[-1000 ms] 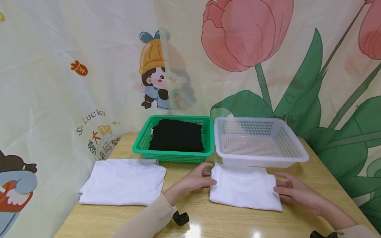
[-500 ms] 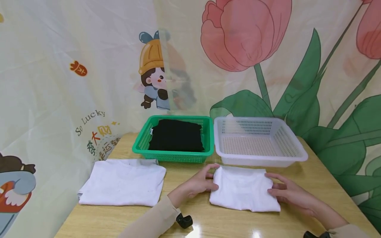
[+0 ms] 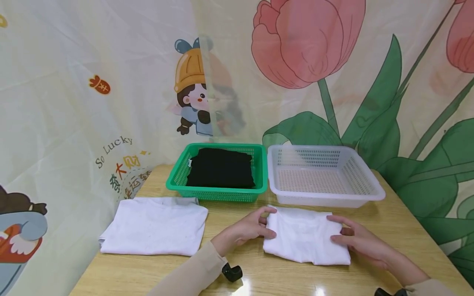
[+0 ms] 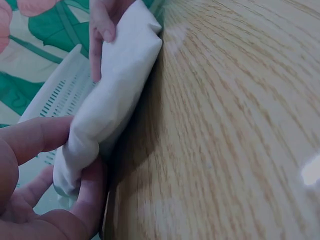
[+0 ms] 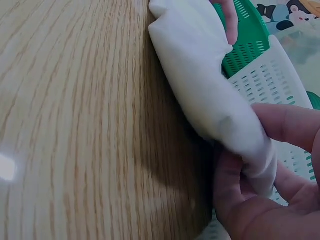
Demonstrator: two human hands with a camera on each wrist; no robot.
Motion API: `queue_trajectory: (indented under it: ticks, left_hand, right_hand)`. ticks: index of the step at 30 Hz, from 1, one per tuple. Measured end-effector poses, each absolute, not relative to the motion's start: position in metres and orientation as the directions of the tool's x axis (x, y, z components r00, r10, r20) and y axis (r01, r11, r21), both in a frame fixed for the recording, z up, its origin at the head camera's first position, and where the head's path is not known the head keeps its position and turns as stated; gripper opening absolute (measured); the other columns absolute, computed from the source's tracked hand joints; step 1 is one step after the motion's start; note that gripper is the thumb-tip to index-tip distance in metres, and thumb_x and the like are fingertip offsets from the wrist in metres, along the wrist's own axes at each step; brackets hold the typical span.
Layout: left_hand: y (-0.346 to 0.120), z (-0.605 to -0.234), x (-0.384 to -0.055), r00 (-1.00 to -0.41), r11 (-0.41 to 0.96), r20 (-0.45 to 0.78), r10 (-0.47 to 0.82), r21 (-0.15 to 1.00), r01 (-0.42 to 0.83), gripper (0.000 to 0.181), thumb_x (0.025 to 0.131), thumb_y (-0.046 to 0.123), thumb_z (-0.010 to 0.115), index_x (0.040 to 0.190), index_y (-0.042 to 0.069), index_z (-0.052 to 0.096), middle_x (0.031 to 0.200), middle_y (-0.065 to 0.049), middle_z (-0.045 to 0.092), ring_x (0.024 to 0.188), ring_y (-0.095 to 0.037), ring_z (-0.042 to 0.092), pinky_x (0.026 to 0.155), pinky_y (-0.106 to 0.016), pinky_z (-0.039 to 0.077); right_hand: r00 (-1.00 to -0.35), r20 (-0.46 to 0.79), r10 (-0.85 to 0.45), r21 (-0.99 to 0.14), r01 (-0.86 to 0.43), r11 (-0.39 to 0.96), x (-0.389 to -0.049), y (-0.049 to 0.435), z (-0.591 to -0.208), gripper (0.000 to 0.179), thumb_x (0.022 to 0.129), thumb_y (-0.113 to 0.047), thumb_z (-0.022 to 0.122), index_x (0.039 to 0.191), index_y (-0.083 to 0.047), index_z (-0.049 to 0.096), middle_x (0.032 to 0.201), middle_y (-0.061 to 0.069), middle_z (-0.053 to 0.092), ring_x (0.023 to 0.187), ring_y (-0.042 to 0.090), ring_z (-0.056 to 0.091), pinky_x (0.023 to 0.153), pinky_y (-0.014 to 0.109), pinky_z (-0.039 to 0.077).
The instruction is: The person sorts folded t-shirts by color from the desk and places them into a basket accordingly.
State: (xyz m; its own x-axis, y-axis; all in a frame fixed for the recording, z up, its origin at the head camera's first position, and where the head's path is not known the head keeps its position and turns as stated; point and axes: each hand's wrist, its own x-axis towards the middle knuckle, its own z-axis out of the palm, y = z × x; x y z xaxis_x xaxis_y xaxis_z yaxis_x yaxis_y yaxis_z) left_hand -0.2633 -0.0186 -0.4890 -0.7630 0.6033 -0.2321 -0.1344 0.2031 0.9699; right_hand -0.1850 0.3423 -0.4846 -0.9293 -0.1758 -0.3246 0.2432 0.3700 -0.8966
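A folded white T-shirt (image 3: pixel 303 234) lies near the front middle of the table, its neckline faintly visible. At its left edge my left hand (image 3: pixel 248 228) pinches the cloth between thumb and fingers. My right hand (image 3: pixel 364 242) grips the opposite edge the same way. From the left wrist view, the left thumb and fingers (image 4: pixel 90 200) wrap the bunched end of the T-shirt (image 4: pixel 115 85). In the right wrist view the right fingers (image 5: pixel 287 125) likewise close over and under the fold (image 5: pixel 210 90). Parts of the fingers are hidden beneath the cloth.
Behind the T-shirt stands a white plastic basket (image 3: pixel 326 198) with nothing in it. Left of it, a green basket (image 3: pixel 222 193) holds folded black clothing (image 3: pixel 220 168). Another folded white garment (image 3: pixel 155 226) lies on the wooden table (image 3: pixel 122 273) at left. A printed cloth hangs behind.
Both hands have moved inward over the T-shirt's side edges and now grip them. The cloth has drawn slightly narrower and wrinkled between them. The baskets and the left garment stay put.
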Motion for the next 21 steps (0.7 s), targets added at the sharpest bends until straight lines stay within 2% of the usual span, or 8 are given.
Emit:
queue_trajectory:
  ticks: [5, 11, 17, 21]
  left_hand:
    - [-0.018, -0.487, -0.264, -0.757, 0.228, -0.248, 0.605, 0.964, -0.134, 0.07, 0.09, -0.008, 0.076, 0.15, 0.022, 0.055, 0.121, -0.016, 0.062, 0.104, -0.026, 0.066, 0.095, -0.042, 0.057]
    - [-0.015, -0.483, -0.263, -0.752, 0.242, -0.238, 0.615, 0.964, -0.107, 0.069, 0.09, -0.006, 0.074, 0.151, 0.021, 0.055, 0.118, -0.016, 0.062, 0.103, -0.025, 0.066, 0.094, -0.04, 0.056]
    - [-0.01, -0.483, -0.261, -0.767, 0.241, -0.221, 0.602, 0.966, -0.089, 0.069, 0.09, -0.006, 0.078, 0.15, 0.019, 0.055, 0.116, -0.015, 0.063, 0.104, -0.025, 0.066, 0.094, -0.042, 0.058]
    - [-0.008, -0.486, -0.262, -0.751, 0.246, -0.224, 0.621, 0.966, -0.085, 0.071, 0.09, -0.007, 0.079, 0.152, 0.02, 0.056, 0.116, -0.016, 0.063, 0.104, -0.025, 0.067, 0.092, -0.041, 0.058]
  right_hand:
    - [-0.94, -0.296, -0.168, -0.914, 0.228, 0.335, -0.185, 0.341, -0.486, 0.079, 0.101, -0.013, 0.073, 0.165, -0.002, 0.03, 0.163, 0.036, 0.027, 0.129, 0.035, 0.053, 0.099, 0.04, 0.054]
    - [-0.938, -0.306, -0.165, -0.927, 0.255, 0.275, -0.186, 0.345, -0.483, 0.074, 0.103, -0.007, 0.066, 0.166, -0.002, 0.027, 0.164, 0.037, 0.023, 0.127, 0.033, 0.056, 0.098, 0.043, 0.058]
    - [-0.942, -0.294, -0.162, -0.91, 0.224, 0.35, -0.187, 0.343, -0.483, 0.076, 0.103, -0.017, 0.071, 0.165, -0.001, 0.03, 0.166, 0.034, 0.02, 0.133, 0.041, 0.047, 0.1, 0.043, 0.054]
    - [-0.95, -0.26, -0.174, -0.887, 0.164, 0.433, -0.185, 0.343, -0.485, 0.08, 0.101, -0.024, 0.076, 0.164, 0.0, 0.032, 0.165, 0.034, 0.024, 0.137, 0.045, 0.044, 0.101, 0.043, 0.052]
